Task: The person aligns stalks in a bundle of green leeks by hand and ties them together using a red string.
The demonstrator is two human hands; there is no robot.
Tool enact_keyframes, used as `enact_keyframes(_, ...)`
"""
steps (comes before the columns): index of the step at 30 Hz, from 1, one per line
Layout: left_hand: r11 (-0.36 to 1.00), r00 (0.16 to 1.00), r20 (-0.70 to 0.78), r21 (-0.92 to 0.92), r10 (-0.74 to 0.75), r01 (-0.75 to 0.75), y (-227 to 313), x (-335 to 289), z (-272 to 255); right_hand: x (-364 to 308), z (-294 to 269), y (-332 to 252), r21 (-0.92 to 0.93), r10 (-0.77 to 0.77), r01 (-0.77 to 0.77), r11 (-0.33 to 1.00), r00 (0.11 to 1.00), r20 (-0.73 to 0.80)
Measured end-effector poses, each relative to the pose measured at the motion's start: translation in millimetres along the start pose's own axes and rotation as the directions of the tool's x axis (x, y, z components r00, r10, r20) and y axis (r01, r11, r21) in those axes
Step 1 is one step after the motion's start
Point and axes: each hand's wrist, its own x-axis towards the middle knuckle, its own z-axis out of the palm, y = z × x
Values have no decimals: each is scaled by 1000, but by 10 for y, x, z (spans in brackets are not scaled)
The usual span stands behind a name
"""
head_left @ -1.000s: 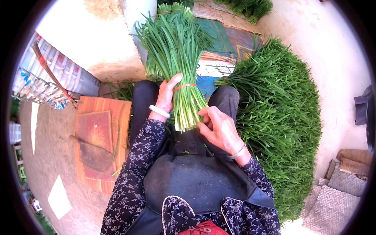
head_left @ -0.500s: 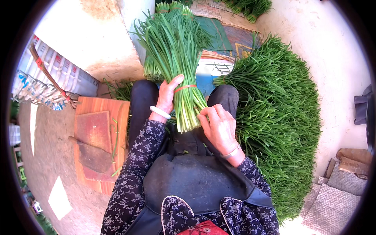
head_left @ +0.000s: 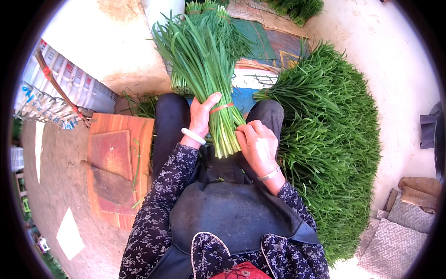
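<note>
A bunch of garlic chives (head_left: 204, 60) is held over my lap, leaves pointing away and pale cut ends toward me. An orange band (head_left: 221, 108) circles its stems. My left hand (head_left: 202, 114) is wrapped round the bunch beside the band, thumb across the stems. At the right side of the cut ends, my right hand (head_left: 258, 144) has its fingers closed in a pinch against the stems. Whether single stalks sit between those fingertips is too small to tell.
A large heap of loose chives (head_left: 330, 153) lies to my right. On my left, a wooden board (head_left: 100, 125) carries a reddish mat and a broad-bladed knife (head_left: 111, 186). Tied bunches (head_left: 218, 18) stand beyond my knees. A white basket (head_left: 69, 79) is at far left; folded mats (head_left: 395, 242) lie at lower right.
The bunch has tilted slightly, its leaf tips shifting left. My left hand has moved a little right and down with it. My right hand stays pinched near the cut ends.
</note>
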Motion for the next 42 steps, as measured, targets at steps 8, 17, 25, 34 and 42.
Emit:
enact_keyframes(8,999,999,53,54,-7,5,14,-24,16,0,64,135,204,31,-48,978,996,86)
enact_keyframes(17,982,989,46,-120,-140,144,-25,74,-184,88,-461,558,883,475,-383,272,851,223)
enact_keyframes(25,867,919,204,-313,-337,387,55,92,-274,-208,-588,-17,640,233,-570,516,812,535)
enact_keyframes(34,907,944,214,-289,-250,306,49,48,-246,-195,-314,-228,599,287,-519,610,849,443)
enact_keyframes(42,970,967,199,-155,-156,189,-27,74,-338,-300,-166,-280,587,391,-567,578,824,411)
